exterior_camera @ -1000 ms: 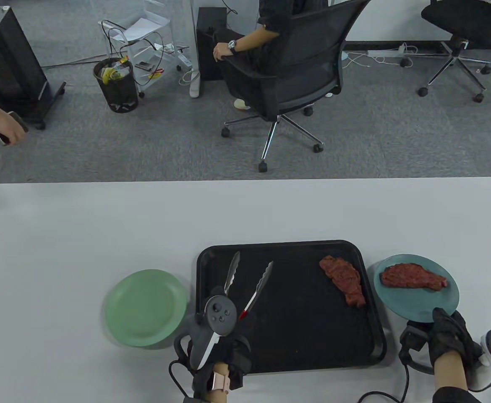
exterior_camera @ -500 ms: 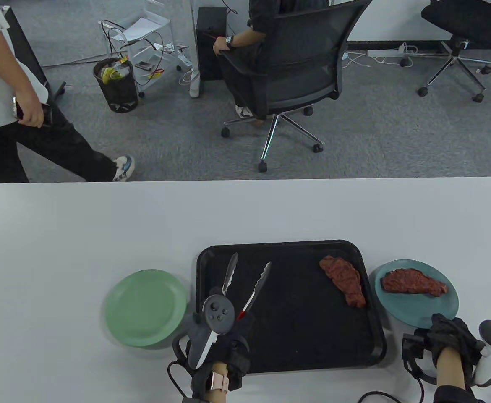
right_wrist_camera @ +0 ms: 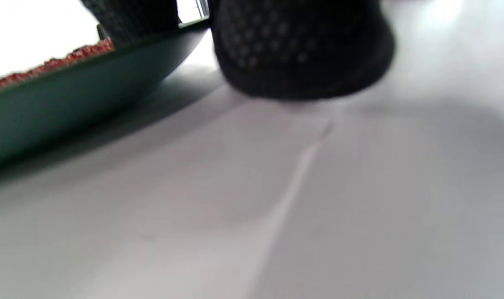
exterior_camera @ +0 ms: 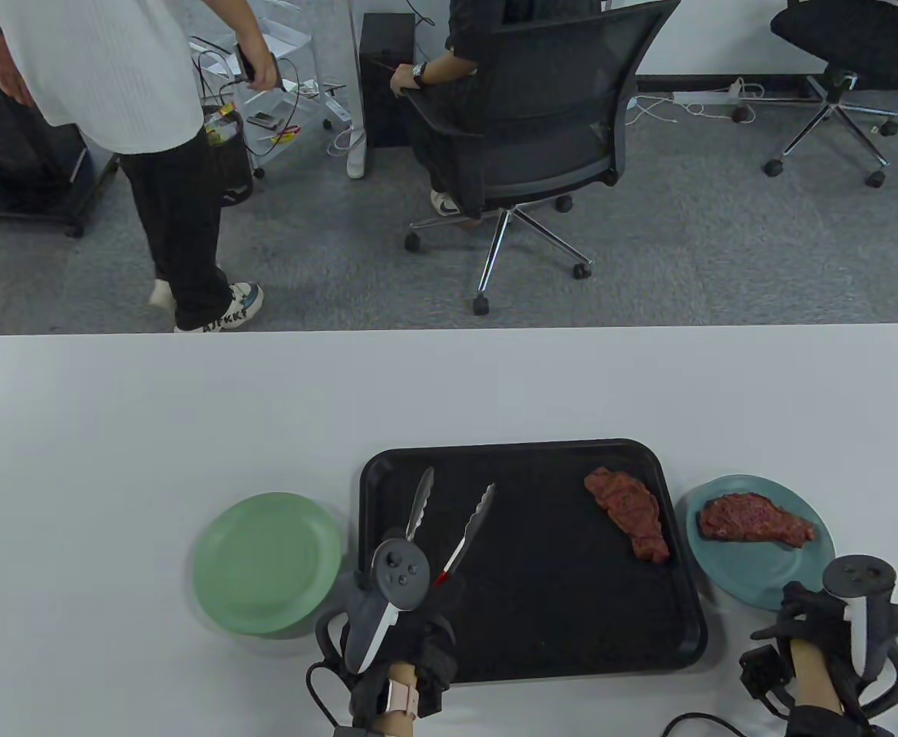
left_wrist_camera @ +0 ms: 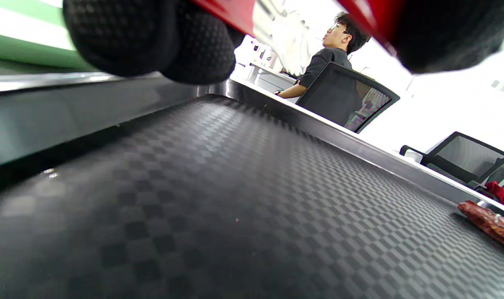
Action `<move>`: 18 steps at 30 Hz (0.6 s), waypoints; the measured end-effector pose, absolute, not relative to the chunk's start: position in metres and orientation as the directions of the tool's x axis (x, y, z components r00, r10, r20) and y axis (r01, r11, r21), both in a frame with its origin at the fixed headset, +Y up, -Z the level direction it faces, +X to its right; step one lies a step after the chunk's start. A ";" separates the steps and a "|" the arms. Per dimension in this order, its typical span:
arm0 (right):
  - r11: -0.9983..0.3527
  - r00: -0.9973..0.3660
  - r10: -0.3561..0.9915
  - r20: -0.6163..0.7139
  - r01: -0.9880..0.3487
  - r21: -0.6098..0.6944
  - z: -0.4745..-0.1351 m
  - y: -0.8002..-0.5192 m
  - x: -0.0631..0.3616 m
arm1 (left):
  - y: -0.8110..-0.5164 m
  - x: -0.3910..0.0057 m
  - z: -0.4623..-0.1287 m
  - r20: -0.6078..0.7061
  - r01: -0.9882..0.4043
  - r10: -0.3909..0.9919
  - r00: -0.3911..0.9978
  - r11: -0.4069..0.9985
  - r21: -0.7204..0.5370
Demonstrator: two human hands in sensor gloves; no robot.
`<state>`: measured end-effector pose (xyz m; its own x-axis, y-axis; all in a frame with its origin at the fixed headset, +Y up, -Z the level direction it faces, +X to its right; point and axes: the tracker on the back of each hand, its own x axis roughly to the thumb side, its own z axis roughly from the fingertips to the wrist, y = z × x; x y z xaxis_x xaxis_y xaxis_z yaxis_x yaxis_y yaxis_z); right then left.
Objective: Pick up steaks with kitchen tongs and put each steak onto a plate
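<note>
My left hand grips the tongs, arms spread over the tray, while my right hand rests relaxed near the teal plate.

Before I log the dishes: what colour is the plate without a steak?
Light green plate, clearest in the table view.

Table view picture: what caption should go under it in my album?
Left hand holds tongs over a tray with one steak; another steak sits on a blue plate.
</note>
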<state>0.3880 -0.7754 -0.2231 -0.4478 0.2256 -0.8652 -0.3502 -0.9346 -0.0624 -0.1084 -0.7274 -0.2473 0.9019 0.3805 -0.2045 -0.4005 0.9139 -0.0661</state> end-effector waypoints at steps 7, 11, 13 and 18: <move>-0.997 -0.597 0.073 -0.799 -0.074 -0.036 -0.223 -0.754 0.371 | -0.728 -0.108 -0.247 -0.207 -0.398 0.376 0.903 0.915 -0.072; -0.971 -0.734 0.227 -0.640 -0.120 -0.207 -0.226 -0.729 0.344 | -0.729 -0.109 -0.247 -0.210 -0.400 0.379 0.902 0.914 -0.069; -0.926 -0.796 0.356 -0.490 -0.230 -0.301 -0.228 -0.718 0.325 | -0.729 -0.108 -0.247 -0.209 -0.405 0.384 0.899 0.912 -0.069; -0.852 -0.853 0.489 -0.182 -0.421 -0.312 -0.231 -0.695 0.274 | -0.729 -0.104 -0.247 -0.202 -0.428 0.408 0.890 0.901 -0.065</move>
